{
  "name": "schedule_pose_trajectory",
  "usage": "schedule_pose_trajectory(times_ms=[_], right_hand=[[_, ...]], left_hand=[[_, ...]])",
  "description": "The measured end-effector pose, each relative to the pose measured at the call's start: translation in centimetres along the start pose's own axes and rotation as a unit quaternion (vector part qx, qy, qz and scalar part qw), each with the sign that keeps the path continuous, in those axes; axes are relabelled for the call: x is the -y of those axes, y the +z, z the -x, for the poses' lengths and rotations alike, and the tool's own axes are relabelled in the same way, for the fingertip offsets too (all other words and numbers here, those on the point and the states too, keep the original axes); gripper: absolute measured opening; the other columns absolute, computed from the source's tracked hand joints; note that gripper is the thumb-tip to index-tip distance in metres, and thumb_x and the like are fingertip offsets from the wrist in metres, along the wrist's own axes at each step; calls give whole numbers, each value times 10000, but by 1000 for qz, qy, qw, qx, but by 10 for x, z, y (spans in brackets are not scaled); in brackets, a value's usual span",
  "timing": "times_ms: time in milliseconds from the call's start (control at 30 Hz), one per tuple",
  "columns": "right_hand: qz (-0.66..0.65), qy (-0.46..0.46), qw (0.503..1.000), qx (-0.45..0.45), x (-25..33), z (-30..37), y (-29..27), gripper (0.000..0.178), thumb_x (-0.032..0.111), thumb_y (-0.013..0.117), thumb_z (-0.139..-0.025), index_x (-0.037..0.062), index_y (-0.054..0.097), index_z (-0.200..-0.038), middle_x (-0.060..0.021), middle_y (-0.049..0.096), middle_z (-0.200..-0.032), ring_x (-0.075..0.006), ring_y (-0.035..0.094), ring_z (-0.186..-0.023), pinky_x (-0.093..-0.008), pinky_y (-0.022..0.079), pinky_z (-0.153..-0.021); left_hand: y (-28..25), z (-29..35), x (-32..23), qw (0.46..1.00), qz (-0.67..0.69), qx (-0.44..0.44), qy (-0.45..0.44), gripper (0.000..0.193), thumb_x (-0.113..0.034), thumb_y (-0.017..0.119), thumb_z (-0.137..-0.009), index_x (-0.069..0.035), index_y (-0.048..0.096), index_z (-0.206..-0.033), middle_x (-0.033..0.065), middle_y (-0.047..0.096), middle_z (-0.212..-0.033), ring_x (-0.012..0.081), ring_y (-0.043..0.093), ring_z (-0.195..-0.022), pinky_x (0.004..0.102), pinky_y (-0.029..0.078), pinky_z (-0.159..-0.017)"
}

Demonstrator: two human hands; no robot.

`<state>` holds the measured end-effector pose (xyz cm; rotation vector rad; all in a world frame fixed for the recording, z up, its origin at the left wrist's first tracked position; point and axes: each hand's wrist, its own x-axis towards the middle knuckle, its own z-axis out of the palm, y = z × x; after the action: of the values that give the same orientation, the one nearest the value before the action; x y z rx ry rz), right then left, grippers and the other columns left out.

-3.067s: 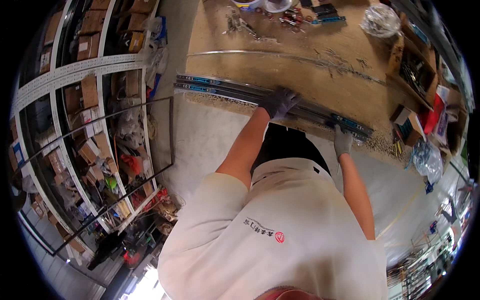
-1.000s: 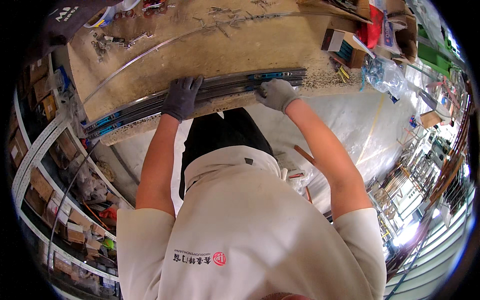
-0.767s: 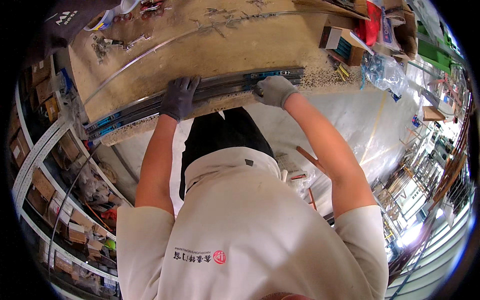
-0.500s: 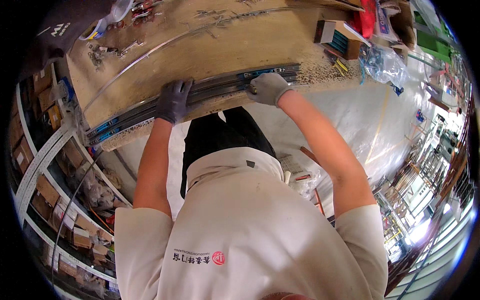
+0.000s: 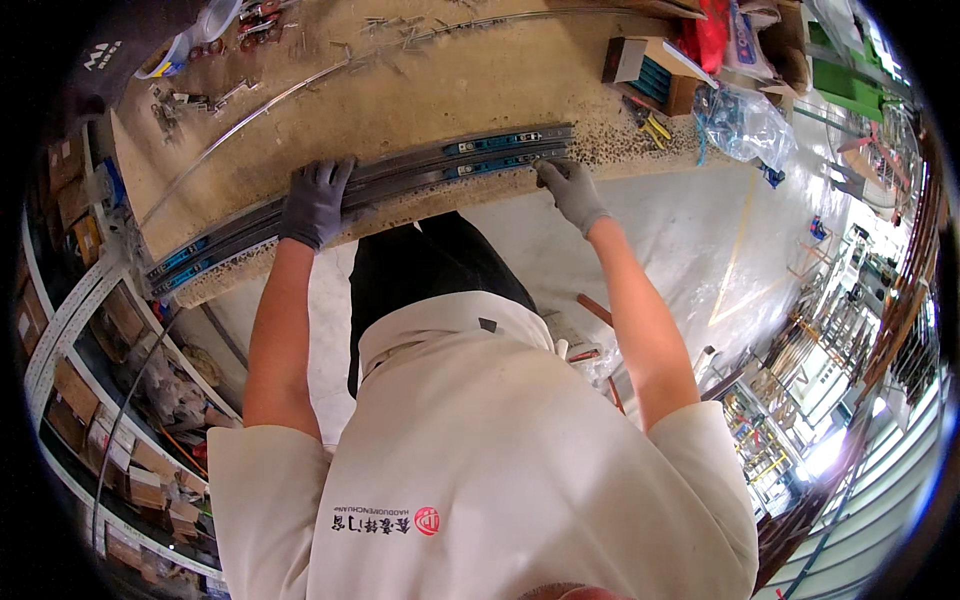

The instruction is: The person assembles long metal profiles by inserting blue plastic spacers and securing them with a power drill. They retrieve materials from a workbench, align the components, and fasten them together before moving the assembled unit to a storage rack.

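Two long dark metal profiles (image 5: 400,168) lie side by side along the table's near edge, with blue fittings (image 5: 497,161) near their right ends and more at their left ends. My left hand (image 5: 318,200), in a grey glove, rests across the profiles left of the middle, fingers stretched out and slightly apart. At the right end of the near profile is my gloved right hand (image 5: 572,192). Its fingers are curled together close to the profile's end; whatever is between them is hidden.
A thin silver strip (image 5: 290,100) runs across the wooden table (image 5: 440,85). Small metal parts (image 5: 190,102) lie at far left. An open carton (image 5: 655,75), yellow-handled pliers (image 5: 655,130) and a clear plastic bag (image 5: 745,125) are at right. Shelves with boxes (image 5: 75,395) stand at left.
My right hand has moved right along the profiles, from beside the upper blue fitting to the near profile's end, uncovering the second fitting. My left hand stays on the profiles. The whole view has shifted slightly.
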<state>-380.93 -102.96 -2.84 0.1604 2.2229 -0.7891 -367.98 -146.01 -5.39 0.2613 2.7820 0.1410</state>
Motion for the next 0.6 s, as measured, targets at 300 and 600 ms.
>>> schedule_pose_trajectory(times_ms=[300,600], right_hand=[[1,-32,999,-11,16,-8,13,401,368,624,-1012,-21,716,-1038,-205,757,-922,-367,722,-882,-449,535,-813],[-54,105,990,-82,47,-6,37,459,431,588,-1022,-9,713,-986,-161,724,-837,-316,684,-761,-428,527,-623]], left_hand=[[4,3,1,999,-4,-34,3,911,-626,770,-794,-135,480,-1504,150,524,-1304,340,526,-1224,526,438,-1029],[6,-2,7,1000,12,27,9,1033,-599,821,-731,-157,412,-1570,171,513,-1332,373,521,-1229,557,406,-1061]])
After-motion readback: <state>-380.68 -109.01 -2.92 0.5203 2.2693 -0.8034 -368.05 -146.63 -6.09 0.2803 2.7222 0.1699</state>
